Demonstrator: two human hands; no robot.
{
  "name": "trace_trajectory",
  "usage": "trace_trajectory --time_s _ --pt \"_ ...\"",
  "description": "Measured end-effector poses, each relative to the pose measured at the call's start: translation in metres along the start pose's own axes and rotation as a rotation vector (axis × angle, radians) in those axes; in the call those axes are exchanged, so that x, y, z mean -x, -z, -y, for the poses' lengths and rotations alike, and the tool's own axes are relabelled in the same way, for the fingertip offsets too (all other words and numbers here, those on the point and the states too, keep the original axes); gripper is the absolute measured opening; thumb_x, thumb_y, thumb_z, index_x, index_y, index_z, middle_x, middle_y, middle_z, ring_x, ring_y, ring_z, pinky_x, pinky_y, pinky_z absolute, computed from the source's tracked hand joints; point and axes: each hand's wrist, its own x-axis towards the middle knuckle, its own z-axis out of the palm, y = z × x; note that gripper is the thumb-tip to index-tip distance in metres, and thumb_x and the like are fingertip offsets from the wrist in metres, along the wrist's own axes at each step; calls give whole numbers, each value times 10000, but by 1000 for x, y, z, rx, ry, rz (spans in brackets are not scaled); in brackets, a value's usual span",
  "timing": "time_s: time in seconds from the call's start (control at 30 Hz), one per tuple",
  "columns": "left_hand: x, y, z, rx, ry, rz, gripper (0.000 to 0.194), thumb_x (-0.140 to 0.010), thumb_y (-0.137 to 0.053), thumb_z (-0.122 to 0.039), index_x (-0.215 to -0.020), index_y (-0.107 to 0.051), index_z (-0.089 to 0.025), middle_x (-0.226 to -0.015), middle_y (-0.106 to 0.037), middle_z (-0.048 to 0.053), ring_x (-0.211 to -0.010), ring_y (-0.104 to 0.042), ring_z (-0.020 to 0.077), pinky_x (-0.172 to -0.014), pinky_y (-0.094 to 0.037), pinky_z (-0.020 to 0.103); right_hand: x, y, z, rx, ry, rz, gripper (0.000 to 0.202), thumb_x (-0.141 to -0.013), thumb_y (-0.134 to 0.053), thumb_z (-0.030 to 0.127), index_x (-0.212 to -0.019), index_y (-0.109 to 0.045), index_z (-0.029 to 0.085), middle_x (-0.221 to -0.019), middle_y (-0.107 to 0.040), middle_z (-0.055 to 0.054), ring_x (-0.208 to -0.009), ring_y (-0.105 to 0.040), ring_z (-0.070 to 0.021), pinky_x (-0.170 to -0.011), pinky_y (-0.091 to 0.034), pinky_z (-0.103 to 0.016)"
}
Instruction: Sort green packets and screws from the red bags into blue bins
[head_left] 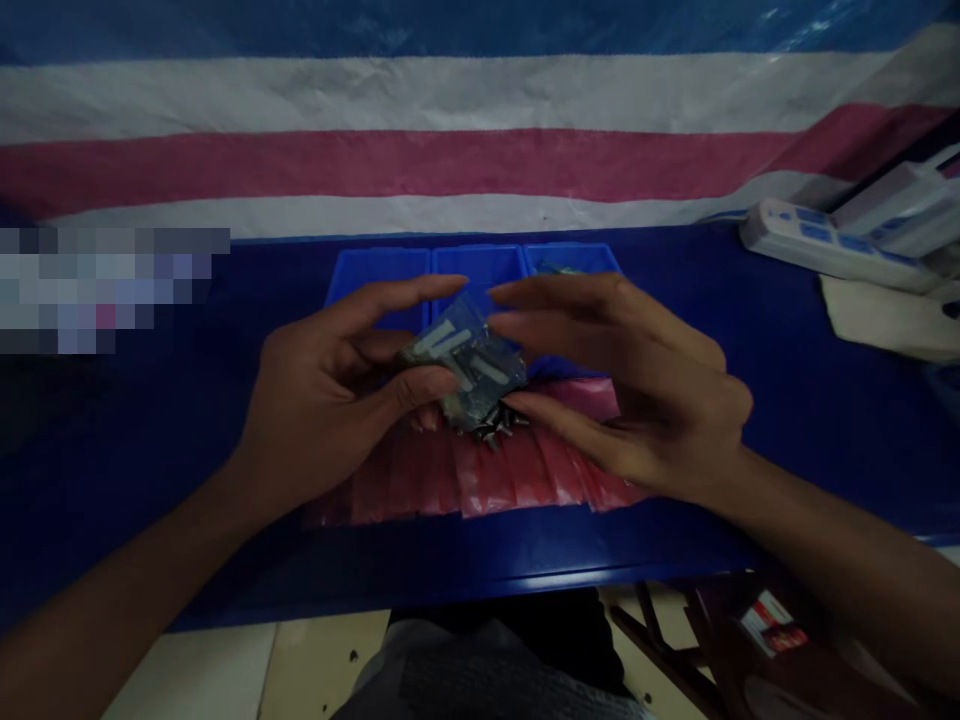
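My left hand is closed on a small clear plastic bag, its thumb pressed across the front. White strips show in the bag. Several small metal screws cluster at its lower edge; I cannot tell whether they lie inside it or behind it. Around the bag's right side is my right hand, thumb and fingers apart, fingertips at or close to the plastic. Below both hands a row of overlapping red plastic bags lies on the blue table, partly hidden by the hands.
Behind my hands stand three blue bins side by side; the right one contains some clear bags. A white power strip and a pale cloth-like piece lie at the right. A dark wooden stool stands below the table's front edge.
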Motion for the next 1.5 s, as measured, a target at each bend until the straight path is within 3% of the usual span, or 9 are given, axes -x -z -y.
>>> trace_trajectory --time_s 0.3,0.47,0.53,0.67,0.73,0.83,1.0,1.23,1.5 --pt "-7 6 10 460 281 213 615 -896 -870 -399 -1416 -631 -173 -662 -750 -39 -524 -702 101 -555 -595 141 -3 1 -6 132 150 89 255 -968 -780 198 -1222 -765 197 -1355 -727 -137 -1231 -719 -270 -1026 -646 -444" --pt "-6 3 8 465 311 297 676 -935 -823 -446 -1487 -561 -159 -678 -763 -21 -526 -720 137 -543 -619 191 -3 -1 -6 105 108 62 207 -1016 -672 133 -1144 -785 250 -1215 -792 -64 -1128 -765 -245 -977 -654 -417" --pt "-4 2 6 313 207 291 533 -1034 -691 -459 -1471 -582 -174 -695 -769 -18 -535 -717 122 -556 -620 186 -3 -2 -4 48 32 -31 178 -1009 -699 162 -1115 -782 278 -1077 -814 -28 -993 -786 -228 -885 -671 -394" --pt "0 1 7 -224 -204 6 516 -1042 -687 -320 -1538 -546 -284 -965 -796 -20 -716 -740 87 -692 -644 178 -3 -4 0 -192 -220 -244 351 -936 -812 191 -1249 -739 333 -922 -787 36 -731 -737 -157 -689 -649 -311" --pt "0 1 8 -490 -387 -69 662 -996 -736 -219 -1591 -470 -334 -1237 -754 -3 -952 -758 106 -850 -656 217 -4 -4 2 -287 -282 -246 300 -921 -810 138 -1167 -779 307 -849 -775 45 -670 -718 -132 -642 -633 -275" --pt "1 2 8 -738 -596 -113 402 -1011 -696 -145 -1394 -674 -265 -1284 -745 -1 -1097 -735 108 -975 -618 223 -4 -4 2 -347 -286 -176 194 -920 -801 113 -1040 -826 263 -800 -777 35 -656 -725 -126 -622 -628 -251" --pt "5 -1 7 -684 -533 -112 152 -1033 -655 -151 -1064 -789 -215 -912 -814 -42 -760 -759 67 -735 -597 128 -5 -7 1 -203 -98 -143 236 -874 -881 204 -1087 -844 300 -949 -755 -19 -862 -715 -195 -753 -631 -364" --pt "-1 2 4 -625 -561 -75 115 -1011 -696 -204 -1047 -797 -247 -914 -826 -42 -743 -770 91 -758 -623 153 -13 19 -19 82 -127 -373 157 -942 -800 237 -1033 -823 363 -951 -796 8 -866 -731 -250 -801 -601 -435" --pt "1 75 -13 -864 -408 299 277 -1058 -568 -496 -1035 -810 -363 -907 -805 -89 -677 -735 134 -606 -546 214 -15 65 -87 382 -213 134 124 -926 -772 318 -996 -865 276 -972 -795 -72 -929 -710 -301 -879 -592 -517"
